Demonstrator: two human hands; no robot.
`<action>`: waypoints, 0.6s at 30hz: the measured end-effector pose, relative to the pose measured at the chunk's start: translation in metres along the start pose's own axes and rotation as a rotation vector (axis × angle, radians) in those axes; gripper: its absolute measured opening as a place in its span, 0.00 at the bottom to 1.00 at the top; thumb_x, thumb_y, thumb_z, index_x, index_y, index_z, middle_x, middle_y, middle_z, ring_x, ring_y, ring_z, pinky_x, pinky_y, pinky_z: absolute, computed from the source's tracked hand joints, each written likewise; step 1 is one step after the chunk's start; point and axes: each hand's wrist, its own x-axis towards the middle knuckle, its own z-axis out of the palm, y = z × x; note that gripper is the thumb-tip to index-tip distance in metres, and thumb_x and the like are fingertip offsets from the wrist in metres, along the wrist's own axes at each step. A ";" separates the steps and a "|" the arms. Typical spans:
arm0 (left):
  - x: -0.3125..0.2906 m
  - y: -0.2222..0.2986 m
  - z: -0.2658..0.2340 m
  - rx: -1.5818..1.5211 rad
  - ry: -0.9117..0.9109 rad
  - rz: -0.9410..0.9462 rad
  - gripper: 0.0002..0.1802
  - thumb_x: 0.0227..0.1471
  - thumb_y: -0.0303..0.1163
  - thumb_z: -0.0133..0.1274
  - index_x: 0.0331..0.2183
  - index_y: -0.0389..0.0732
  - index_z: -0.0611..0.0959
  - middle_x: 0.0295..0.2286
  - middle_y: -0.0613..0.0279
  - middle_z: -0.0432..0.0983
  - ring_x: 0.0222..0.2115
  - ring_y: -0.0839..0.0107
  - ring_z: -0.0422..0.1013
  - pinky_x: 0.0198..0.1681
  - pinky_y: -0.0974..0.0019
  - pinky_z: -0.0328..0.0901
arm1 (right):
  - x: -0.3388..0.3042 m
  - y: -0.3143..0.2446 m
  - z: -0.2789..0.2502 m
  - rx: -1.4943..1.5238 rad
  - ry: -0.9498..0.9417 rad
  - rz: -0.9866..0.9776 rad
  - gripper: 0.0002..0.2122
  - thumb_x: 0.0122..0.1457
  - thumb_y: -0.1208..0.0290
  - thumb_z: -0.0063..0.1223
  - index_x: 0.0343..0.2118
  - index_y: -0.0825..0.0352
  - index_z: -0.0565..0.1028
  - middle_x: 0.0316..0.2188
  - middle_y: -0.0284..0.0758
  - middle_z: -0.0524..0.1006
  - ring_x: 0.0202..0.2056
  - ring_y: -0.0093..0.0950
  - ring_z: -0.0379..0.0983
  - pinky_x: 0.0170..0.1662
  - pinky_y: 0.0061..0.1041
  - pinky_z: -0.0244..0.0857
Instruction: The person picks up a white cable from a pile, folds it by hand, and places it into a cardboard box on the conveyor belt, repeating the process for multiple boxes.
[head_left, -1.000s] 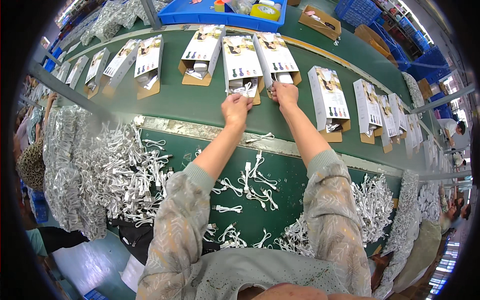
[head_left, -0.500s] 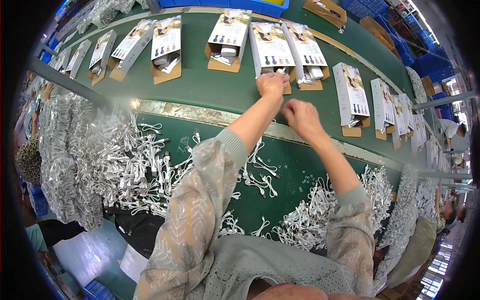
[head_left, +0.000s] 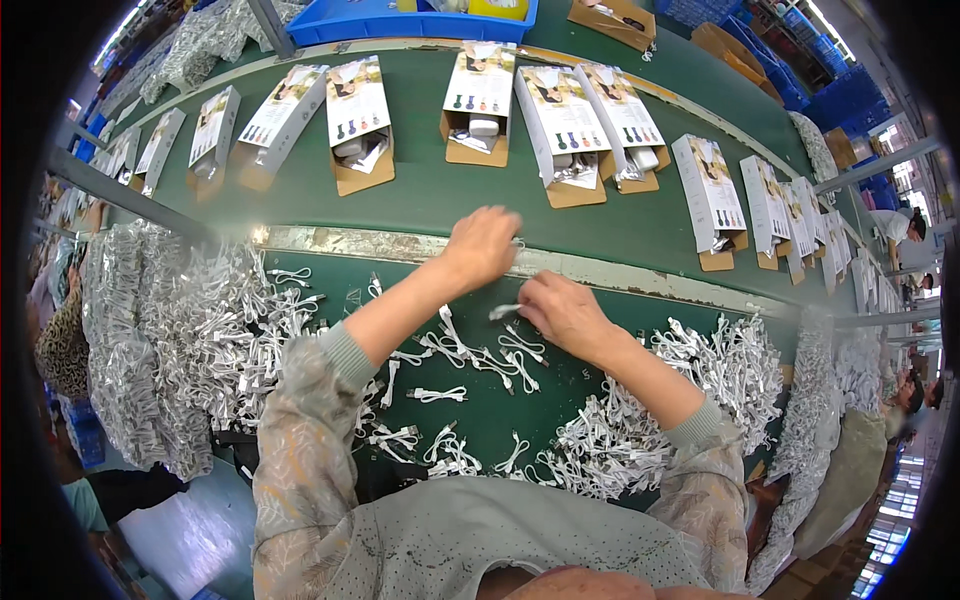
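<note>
My right hand is closed, pinching a short white USB cable that sticks out to the left of the fingertips. Over the worn metal edge strip hovers my left hand, its fingers smeared by motion; a small pale bit shows by them. Several loose white cables lie on the green bench below my hands. Beyond the strip, a white printed box with its brown end flap open toward me has a silvery packet showing inside. A similar box leans close beside it.
More open white boxes line the green conveyor on both sides. Dense cable piles flank me, one at the left and one at the right. A blue tray stands beyond the belt. Metal posts cross at the left.
My left hand has come back from the open box toward me and left. My right hand has moved lower left and now holds a cable. Nearby boxes appear lower in view.
</note>
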 end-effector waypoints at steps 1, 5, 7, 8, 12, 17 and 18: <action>-0.014 -0.007 0.004 0.082 0.037 0.024 0.08 0.40 0.26 0.51 0.28 0.37 0.77 0.31 0.49 0.71 0.36 0.51 0.69 0.41 0.53 0.65 | -0.001 0.001 -0.002 0.034 0.049 0.063 0.05 0.51 0.71 0.54 0.28 0.65 0.70 0.27 0.40 0.73 0.31 0.40 0.72 0.34 0.38 0.66; -0.038 -0.024 -0.004 0.191 0.054 -0.046 0.08 0.40 0.27 0.53 0.28 0.37 0.76 0.31 0.51 0.71 0.36 0.53 0.68 0.40 0.54 0.65 | 0.029 0.012 -0.016 0.278 0.232 0.336 0.08 0.51 0.67 0.55 0.28 0.68 0.76 0.22 0.43 0.77 0.25 0.40 0.75 0.31 0.32 0.67; -0.041 -0.030 -0.008 0.134 0.042 -0.162 0.09 0.42 0.31 0.54 0.28 0.37 0.77 0.28 0.52 0.73 0.33 0.54 0.70 0.38 0.54 0.66 | 0.057 0.022 -0.022 0.173 0.236 0.363 0.11 0.52 0.66 0.54 0.31 0.69 0.77 0.23 0.40 0.77 0.23 0.30 0.74 0.31 0.26 0.66; -0.040 -0.030 -0.011 0.137 0.046 -0.162 0.09 0.42 0.31 0.54 0.28 0.37 0.77 0.28 0.52 0.73 0.33 0.54 0.70 0.38 0.54 0.66 | 0.072 0.031 -0.019 0.167 0.288 0.350 0.12 0.51 0.64 0.54 0.30 0.69 0.77 0.21 0.41 0.77 0.23 0.32 0.74 0.31 0.27 0.66; -0.032 -0.040 -0.018 -0.085 0.118 -0.343 0.08 0.45 0.31 0.52 0.24 0.36 0.79 0.20 0.51 0.75 0.25 0.52 0.73 0.33 0.55 0.67 | 0.134 0.062 -0.013 -0.007 0.486 0.363 0.12 0.49 0.64 0.52 0.23 0.69 0.79 0.21 0.49 0.76 0.27 0.46 0.74 0.34 0.40 0.68; -0.013 -0.062 -0.024 -0.376 0.395 -0.545 0.12 0.44 0.35 0.53 0.23 0.34 0.81 0.19 0.52 0.76 0.22 0.57 0.74 0.30 0.58 0.67 | 0.179 0.102 -0.005 -0.146 0.500 0.483 0.12 0.48 0.63 0.55 0.22 0.69 0.79 0.23 0.49 0.76 0.29 0.46 0.75 0.37 0.41 0.68; -0.004 -0.065 -0.024 -0.416 0.375 -0.569 0.12 0.44 0.35 0.53 0.22 0.34 0.81 0.18 0.52 0.76 0.23 0.58 0.74 0.30 0.59 0.67 | 0.183 0.109 -0.005 -0.107 0.523 0.512 0.12 0.48 0.62 0.55 0.22 0.69 0.79 0.23 0.49 0.76 0.30 0.45 0.75 0.38 0.41 0.67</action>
